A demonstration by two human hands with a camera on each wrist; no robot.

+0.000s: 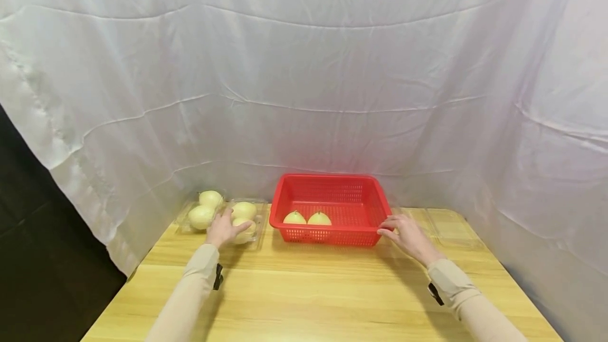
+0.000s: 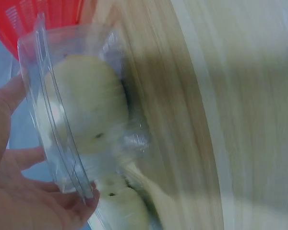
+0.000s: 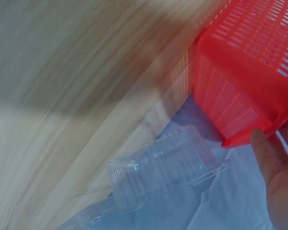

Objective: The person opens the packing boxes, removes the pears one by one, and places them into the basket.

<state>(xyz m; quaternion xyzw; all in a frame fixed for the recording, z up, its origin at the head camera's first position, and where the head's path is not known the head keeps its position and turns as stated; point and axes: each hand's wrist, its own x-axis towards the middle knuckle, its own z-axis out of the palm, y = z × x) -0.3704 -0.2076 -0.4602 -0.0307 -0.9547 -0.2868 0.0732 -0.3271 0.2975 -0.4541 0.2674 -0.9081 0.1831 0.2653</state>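
My left hand [image 1: 223, 230] reaches to a clear plastic box [image 2: 53, 105] of pale yellow pears [image 2: 89, 100]. Its fingertips touch the rim, and the thumb and fingers stand apart. Just left of this hand is a second clear box with two pears [image 1: 201, 217]. A red plastic basket [image 1: 332, 236] with slotted walls stands at the middle back, with two pears [image 1: 319, 219] inside by its front wall. At the basket's front right corner, my right hand [image 1: 408, 234] grips the rim, its thumb [image 3: 265, 153] against the outside.
Right of the basket lies a clear plastic box [image 3: 161, 165], with another clear piece [image 1: 453, 226] near the table's right edge. White cloth [image 1: 332, 94] hangs behind and along the sides. The wooden table [image 1: 304, 294] stretches toward me.
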